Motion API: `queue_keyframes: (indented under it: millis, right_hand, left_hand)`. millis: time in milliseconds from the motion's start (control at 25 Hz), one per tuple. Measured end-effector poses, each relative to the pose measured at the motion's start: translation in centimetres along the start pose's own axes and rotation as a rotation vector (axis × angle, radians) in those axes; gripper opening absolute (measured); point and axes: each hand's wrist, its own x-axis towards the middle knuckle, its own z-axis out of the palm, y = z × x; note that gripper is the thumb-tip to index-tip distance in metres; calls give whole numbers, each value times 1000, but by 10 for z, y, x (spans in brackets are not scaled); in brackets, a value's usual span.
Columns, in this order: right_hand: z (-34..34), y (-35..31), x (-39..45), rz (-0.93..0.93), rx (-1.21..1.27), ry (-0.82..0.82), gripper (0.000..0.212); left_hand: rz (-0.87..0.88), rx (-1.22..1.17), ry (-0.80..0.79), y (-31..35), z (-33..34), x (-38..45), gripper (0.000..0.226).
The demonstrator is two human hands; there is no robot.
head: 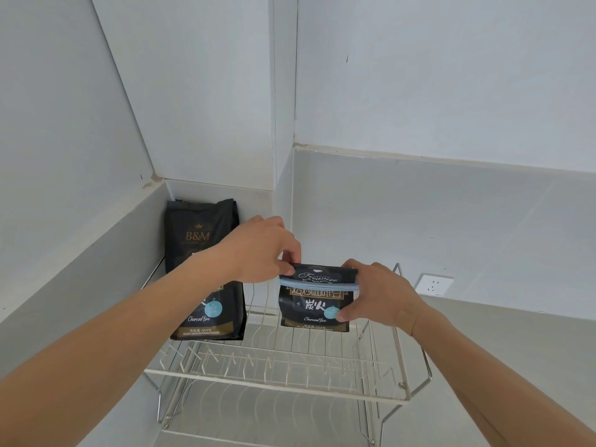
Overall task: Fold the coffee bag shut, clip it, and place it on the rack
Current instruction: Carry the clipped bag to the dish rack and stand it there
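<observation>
Your bag [317, 298] is upright over the far right of the rack's [277, 372] top tier, folded, w/ the blue clip [319, 283] running left-right across it. Your left hand [261, 250] pinches the top left corner; your right hand [374, 295] clasps the right edge. Rack's straight below, so lower it. Second bag [206, 269] stands at far left.

Top tier of wire rack [277, 379] open across front and centre. Tall black coffee bag [203, 269] blocks centre-left; corner walls [206, 91] close behind.
</observation>
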Motion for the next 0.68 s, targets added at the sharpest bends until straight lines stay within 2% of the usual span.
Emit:
queue_keyframes:
  millis: [360,480,680]
  right_hand:
    - [10,4,5,20,52,-31,66]
    - [5,4,6,17,210,-60,70]
    - [-2,0,-2,10,307,26,74]
  left_hand:
    - [116,84,68,-9,17,4,12]
    - [96,59,77,-13,20,3,13]
    - [79,81,56,-17,30,0,16]
